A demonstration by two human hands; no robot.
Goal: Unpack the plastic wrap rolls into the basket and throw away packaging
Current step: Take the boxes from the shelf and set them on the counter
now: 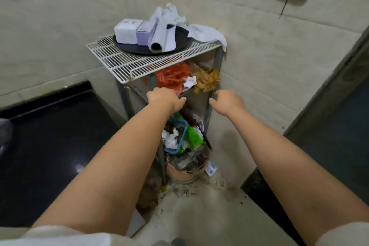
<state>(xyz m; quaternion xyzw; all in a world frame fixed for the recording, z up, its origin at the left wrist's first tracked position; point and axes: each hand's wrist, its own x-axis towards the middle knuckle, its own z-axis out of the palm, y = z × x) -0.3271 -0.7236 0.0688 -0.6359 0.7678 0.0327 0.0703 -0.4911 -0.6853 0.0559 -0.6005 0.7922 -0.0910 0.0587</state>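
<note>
My left hand [165, 99] hangs knuckles up in front of the rack's middle shelf. Its fingers curl down out of sight and nothing shows in it. My right hand [227, 102] hovers beside it, fingers loosely bent and apart, holding nothing. Both are above an overflowing orange-brown bin [185, 171] stuffed with green packaging [191, 138], a blue tray [180, 136] and crumpled paper. A roll of plastic wrap [159, 38] lies on a round black tray [137, 47] on the top wire shelf [123, 62], next to a white box [126, 30] and a purple box [145, 32].
The metal rack stands in a tiled corner. White cloths [203, 33] are piled at the back of the top shelf. Orange items [171, 76] and yellow-brown rags [207, 82] fill the middle shelf. A black surface [50, 146] lies left and a dark door frame [329, 106] stands right. Debris litters the floor.
</note>
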